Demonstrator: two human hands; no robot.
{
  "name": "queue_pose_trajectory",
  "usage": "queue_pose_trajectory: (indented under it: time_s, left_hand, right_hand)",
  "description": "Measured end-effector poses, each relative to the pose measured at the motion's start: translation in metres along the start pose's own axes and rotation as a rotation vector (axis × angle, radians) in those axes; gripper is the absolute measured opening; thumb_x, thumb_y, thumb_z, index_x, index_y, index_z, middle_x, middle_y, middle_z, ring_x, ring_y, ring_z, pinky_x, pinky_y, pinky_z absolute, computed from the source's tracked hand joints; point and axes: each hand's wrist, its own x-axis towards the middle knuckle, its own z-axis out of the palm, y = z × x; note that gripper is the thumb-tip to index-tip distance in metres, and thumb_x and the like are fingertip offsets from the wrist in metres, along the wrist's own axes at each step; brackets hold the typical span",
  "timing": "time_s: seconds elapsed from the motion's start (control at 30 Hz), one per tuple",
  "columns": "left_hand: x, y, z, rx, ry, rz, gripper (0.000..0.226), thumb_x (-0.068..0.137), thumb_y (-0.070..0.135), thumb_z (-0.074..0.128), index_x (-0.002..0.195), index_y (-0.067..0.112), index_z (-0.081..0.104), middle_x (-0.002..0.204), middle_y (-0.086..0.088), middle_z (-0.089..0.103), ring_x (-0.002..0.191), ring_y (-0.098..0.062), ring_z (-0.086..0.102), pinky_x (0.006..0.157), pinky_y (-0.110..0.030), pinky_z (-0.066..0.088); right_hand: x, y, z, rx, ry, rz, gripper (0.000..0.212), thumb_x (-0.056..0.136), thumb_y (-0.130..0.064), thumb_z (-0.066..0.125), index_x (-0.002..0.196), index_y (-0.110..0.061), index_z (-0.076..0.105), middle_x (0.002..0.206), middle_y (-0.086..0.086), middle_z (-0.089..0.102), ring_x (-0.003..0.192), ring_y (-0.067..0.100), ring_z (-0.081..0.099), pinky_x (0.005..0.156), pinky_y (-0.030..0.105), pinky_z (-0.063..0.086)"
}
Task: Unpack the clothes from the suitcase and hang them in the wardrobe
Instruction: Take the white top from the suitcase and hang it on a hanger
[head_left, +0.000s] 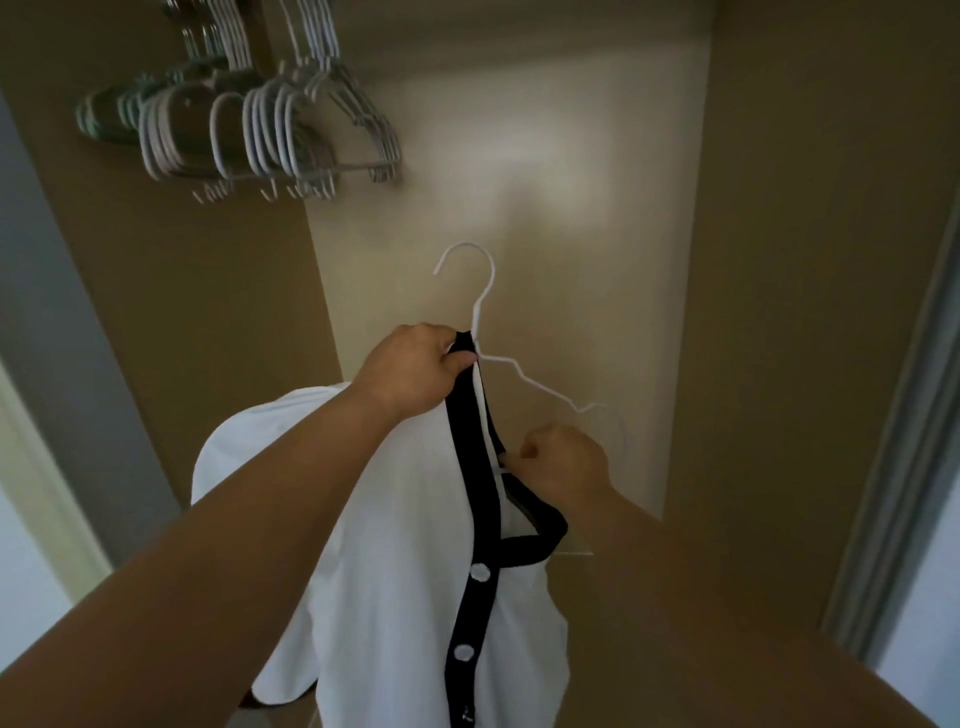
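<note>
Item count: hands, garment, hangers, buttons.

Hands: 2, one left hand (415, 371) and one right hand (563, 460), both at frame centre. Garments: 1 white garment (395, 545) with black trim, lower centre. Separate hangers: 1 white wire hanger (480, 312), centre. Hanging hangers (270, 130), upper left: one dense overlapping bunch, more than ten, exact number not readable. Buttons on the black trim: 2 white, the upper button (480, 573) and the lower button (462, 651).

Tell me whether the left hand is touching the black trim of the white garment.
Touching. The head view shows the left hand with its thumb and fingers pinched round the top end of the black trim.
</note>
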Motion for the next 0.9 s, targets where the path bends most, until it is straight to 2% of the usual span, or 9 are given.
queue_pose_trajectory:
  time_s: [0.13, 0.23, 0.33, 0.47, 0.57, 0.63, 0.7, 0.8, 0.9]
  left_hand:
    - [-0.004, -0.004, -0.009, -0.018, 0.002, -0.003, 0.03, 0.093, 0.028, 0.055, 0.076, 0.003, 0.058, 0.063, -0.002, 0.048, 0.065, -0.023, 0.048, 0.054, -0.028, 0.031]
    - [-0.008, -0.015, -0.02, -0.049, 0.034, -0.047, 0.033, 0.093, 0.03, 0.055, 0.075, 0.002, 0.054, 0.063, -0.005, 0.049, 0.063, -0.024, 0.047, 0.055, -0.029, 0.033]
    - [-0.01, -0.027, -0.033, -0.151, 0.066, -0.105, 0.035, 0.093, 0.03, 0.055, 0.083, -0.003, 0.058, 0.068, -0.013, 0.054, 0.062, -0.025, 0.048, 0.057, -0.029, 0.037]
    - [-0.016, -0.037, -0.05, -0.281, 0.057, -0.123, 0.034, 0.092, 0.028, 0.057, 0.089, -0.006, 0.061, 0.071, -0.02, 0.053, 0.062, -0.02, 0.046, 0.061, -0.028, 0.036]
    - [-0.02, -0.05, -0.059, -0.303, 0.058, -0.135, 0.034, 0.091, 0.028, 0.058, 0.094, -0.005, 0.062, 0.082, -0.029, 0.061, 0.067, -0.019, 0.051, 0.066, -0.029, 0.04]
    - [-0.025, -0.059, -0.064, -0.283, 0.068, -0.143, 0.031, 0.091, 0.027, 0.058, 0.091, -0.005, 0.063, 0.083, -0.03, 0.062, 0.067, -0.019, 0.052, 0.067, -0.029, 0.042]
    - [-0.033, -0.068, -0.07, -0.234, 0.073, -0.149, 0.022, 0.092, 0.023, 0.058, 0.083, 0.004, 0.065, 0.068, -0.016, 0.059, 0.062, -0.018, 0.051, 0.061, -0.026, 0.04]
    - [-0.045, -0.082, -0.073, -0.15, 0.06, -0.146, 0.018, 0.092, 0.022, 0.058, 0.075, 0.024, 0.064, 0.066, 0.001, 0.061, 0.061, -0.012, 0.055, 0.057, -0.02, 0.041]
    - [-0.053, -0.093, -0.072, -0.004, 0.112, -0.117, 0.019, 0.091, 0.023, 0.058, 0.075, 0.016, 0.064, 0.065, -0.007, 0.062, 0.063, -0.023, 0.057, 0.057, -0.027, 0.04]
  right_hand:
    - [-0.002, 0.007, 0.016, 0.213, -0.093, 0.173, 0.049, 0.077, -0.053, 0.065, 0.104, -0.015, 0.051, 0.099, 0.0, 0.058, 0.088, 0.02, 0.059, 0.067, 0.028, 0.041]
    - [-0.003, 0.008, 0.025, 0.375, -0.073, 0.26, 0.046, 0.077, -0.039, 0.07, 0.096, -0.012, 0.039, 0.083, 0.0, 0.051, 0.072, 0.016, 0.054, 0.053, 0.024, 0.036]
    - [-0.002, 0.009, 0.04, 0.502, -0.176, 0.365, 0.035, 0.079, -0.031, 0.072, 0.079, -0.012, 0.042, 0.071, 0.0, 0.045, 0.06, 0.012, 0.047, 0.047, 0.019, 0.031]
    - [0.002, -0.005, 0.057, 0.758, -0.278, 0.455, 0.041, 0.084, -0.016, 0.066, 0.122, -0.006, 0.055, 0.11, 0.014, 0.06, 0.095, 0.026, 0.061, 0.07, 0.029, 0.046]
    - [0.011, -0.016, 0.059, 0.887, -0.269, 0.528, 0.009, 0.086, 0.0, 0.055, 0.089, 0.001, 0.063, 0.093, 0.024, 0.062, 0.08, 0.025, 0.055, 0.064, 0.032, 0.046]
    - [0.015, -0.018, 0.055, 1.039, -0.232, 0.667, 0.014, 0.087, 0.005, 0.051, 0.078, -0.001, 0.059, 0.083, 0.02, 0.06, 0.07, 0.026, 0.056, 0.058, 0.03, 0.05]
    - [0.016, -0.012, 0.053, 1.15, -0.16, 0.738, 0.022, 0.088, 0.008, 0.048, 0.069, -0.001, 0.054, 0.069, 0.014, 0.055, 0.058, 0.023, 0.05, 0.046, 0.026, 0.044]
    - [0.013, -0.003, 0.044, 1.304, -0.09, 0.773, 0.022, 0.09, 0.006, 0.047, 0.071, -0.002, 0.056, 0.071, 0.014, 0.055, 0.059, 0.022, 0.054, 0.054, 0.033, 0.046]
    - [0.016, 0.001, 0.036, 1.349, -0.068, 0.756, 0.021, 0.091, 0.006, 0.044, 0.077, 0.0, 0.059, 0.07, 0.013, 0.055, 0.056, 0.022, 0.055, 0.054, 0.033, 0.047]
